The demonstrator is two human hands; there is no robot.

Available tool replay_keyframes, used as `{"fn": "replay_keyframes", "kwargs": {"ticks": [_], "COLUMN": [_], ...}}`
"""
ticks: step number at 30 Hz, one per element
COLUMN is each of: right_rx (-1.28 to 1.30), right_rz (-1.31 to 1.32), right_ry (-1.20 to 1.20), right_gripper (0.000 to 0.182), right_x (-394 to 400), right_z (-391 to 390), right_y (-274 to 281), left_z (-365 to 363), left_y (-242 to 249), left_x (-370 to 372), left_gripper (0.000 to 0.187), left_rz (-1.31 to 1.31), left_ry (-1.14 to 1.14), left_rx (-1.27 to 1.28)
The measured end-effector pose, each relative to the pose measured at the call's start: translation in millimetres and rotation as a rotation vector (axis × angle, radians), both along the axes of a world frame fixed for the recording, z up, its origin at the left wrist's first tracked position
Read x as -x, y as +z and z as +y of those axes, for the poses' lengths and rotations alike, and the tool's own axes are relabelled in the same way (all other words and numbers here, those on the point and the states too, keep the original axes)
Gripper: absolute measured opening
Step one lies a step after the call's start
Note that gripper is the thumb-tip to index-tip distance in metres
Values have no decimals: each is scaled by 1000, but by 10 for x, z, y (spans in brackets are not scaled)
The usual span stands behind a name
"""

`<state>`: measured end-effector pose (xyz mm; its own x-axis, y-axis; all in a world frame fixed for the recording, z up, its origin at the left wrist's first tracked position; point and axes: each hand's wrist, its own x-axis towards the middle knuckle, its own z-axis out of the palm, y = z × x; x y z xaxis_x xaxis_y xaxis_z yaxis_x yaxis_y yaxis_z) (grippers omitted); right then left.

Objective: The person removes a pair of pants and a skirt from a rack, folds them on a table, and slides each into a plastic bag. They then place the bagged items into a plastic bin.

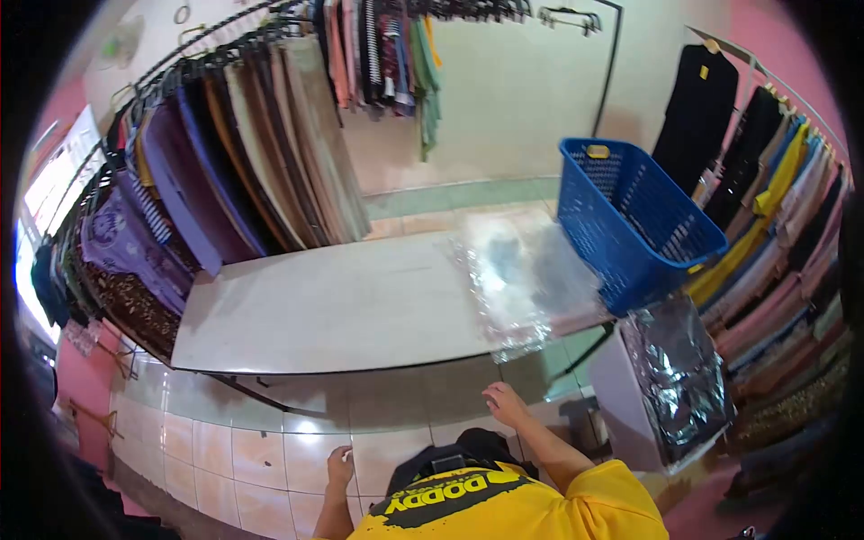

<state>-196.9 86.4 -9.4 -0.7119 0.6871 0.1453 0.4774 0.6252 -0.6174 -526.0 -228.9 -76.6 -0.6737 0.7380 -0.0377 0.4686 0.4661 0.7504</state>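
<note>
My left hand (339,467) hangs low near my body over the tiled floor, fingers loosely curled, holding nothing. My right hand (505,402) is raised a little below the front edge of the white table (324,310), fingers apart and empty. On the table's right part lies a pile of clear plastic bags (513,283). A blue plastic basket (630,220) stands tilted at the table's right end. A yellow shirt with black lettering covers my chest at the bottom of the view.
Racks of hanging clothes line the left (207,171), the back (387,54) and the right (774,225). A stack of garments in shiny plastic wrap (679,373) rests on a white stand right of the table. The floor is light tile.
</note>
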Motion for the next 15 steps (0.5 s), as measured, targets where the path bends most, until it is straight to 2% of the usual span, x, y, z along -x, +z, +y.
{"fn": "replay_keyframes", "kwargs": {"ticks": [2,4,8,10,12,14,15], "right_rx": [-83,-204,-305,-326,-211,-315,-328], "right_rz": [99,141,53,33,-54,-189,-173], "right_ry": [39,19,-21,-24,0,-29,-24], "right_gripper": [29,41,44,46,50,53,53], "right_x": [345,619,1013,1146,1270,1404,1489], "right_z": [91,223,499,657,788,819,837], "right_y": [255,369,357,183,84,67,44], "left_z": [289,547,984,1185,1388,1497,1526], "left_y": [223,467,714,726,796,739,639], "left_x": [38,57,302,535,772,1053,1166], "left_gripper": [21,20,20,20,22,42,49], "left_rz": [90,136,158,222,349,397,376], "left_ry": [13,12,-37,-31,21,-28,-6], "left_rx": [-131,-106,-224,-248,-264,-79,5]}}
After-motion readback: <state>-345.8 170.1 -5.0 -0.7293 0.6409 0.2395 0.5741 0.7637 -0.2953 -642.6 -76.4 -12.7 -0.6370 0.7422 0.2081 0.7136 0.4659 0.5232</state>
